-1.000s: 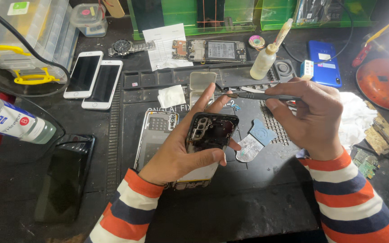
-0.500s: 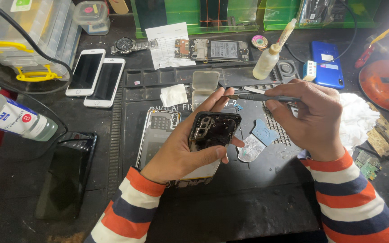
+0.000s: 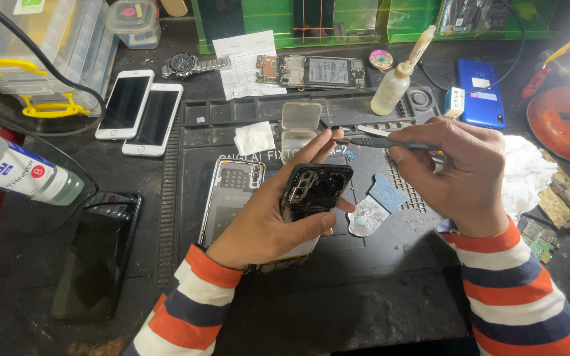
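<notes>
Two hands work over a dark worktop (image 3: 377, 310) covered by a black repair mat. Far to the left of the left grip lie a clear bottle with a label (image 3: 18, 173) and a black phone face down (image 3: 97, 260); above them are two white phones (image 3: 141, 112) side by side. Just left of this grip, a phone back frame (image 3: 229, 198) lies flat on the mat.

The left hand (image 3: 265, 221) holds an opened phone body (image 3: 313, 194), tilted up from the mat; the thumb presses on its right side and the fingers wrap behind it, so the grip is closed around it. Above this grip stands a small open plastic box (image 3: 298, 125).

Between both hands, a blue and silver plastic piece (image 3: 376, 206) lies on the mat. The right hand (image 3: 460, 175) pinches a thin tool (image 3: 371, 141), maybe tweezers, the view is not sharp enough. Its tip points left, just beside the left fingertips. Above the right grip are a small bottle with a nozzle (image 3: 394, 82) and a blue phone (image 3: 479, 92); a white cloth (image 3: 529, 175) lies to its right.
</notes>
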